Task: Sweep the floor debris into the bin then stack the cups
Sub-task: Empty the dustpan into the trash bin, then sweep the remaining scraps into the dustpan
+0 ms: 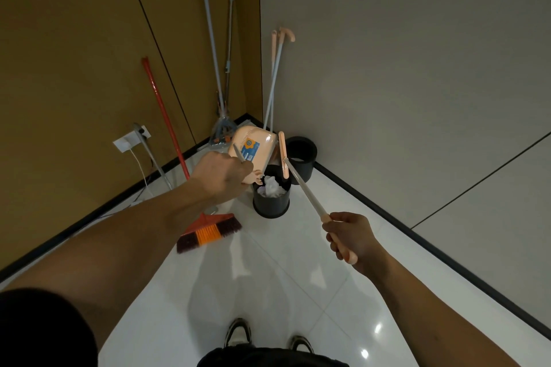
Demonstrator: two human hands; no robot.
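My left hand (222, 173) grips the handle of a peach dustpan (252, 147), which is tipped up over a black bin (271, 202). White crumpled paper (271, 186) lies inside that bin. My right hand (347, 237) is closed on the peach end of a broom handle (307, 192); the broom's peach head (282, 155) hangs over the bin beside the dustpan. No cups are visible.
A second black bin (302, 158) stands behind in the corner. A red broom (208, 229) leans on the brown wall at left, mops and peach-handled tools (277, 68) stand in the corner. A wall socket with cable (131, 140) is at left. My shoes (238, 334) stand on white tiles.
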